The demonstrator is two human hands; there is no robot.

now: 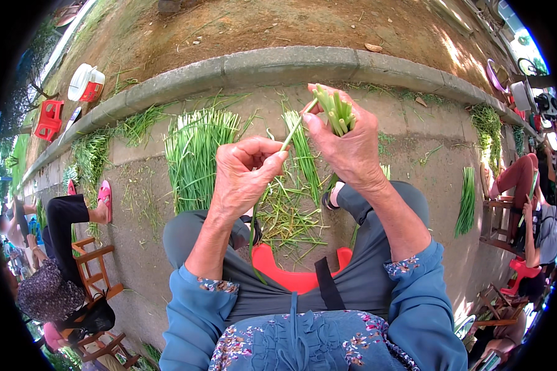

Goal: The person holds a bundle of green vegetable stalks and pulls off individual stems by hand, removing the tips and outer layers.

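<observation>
My right hand (356, 148) is closed around a bunch of thick green stalks (336, 112), cut ends toward me. A single long green stalk (295, 130) slants between my hands, its upper end at my right fingertips. My left hand (244, 170) pinches that stalk between thumb and forefinger, and a thin green length hangs below the hand. Beyond my left hand lies a broad pile of green stalks (198, 157) with pale ends. A smaller row of stalks (303, 151) lies on the pavement below my hands, above loose green and yellowish trimmings (288, 216).
A red plastic seat (294, 275) shows between my legs. A concrete kerb (291, 65) curves across the far side, with bare soil beyond. People sit on wooden chairs (96, 266) at both sides. Another stalk bundle (466, 201) lies at right; a red stool (48, 120) stands far left.
</observation>
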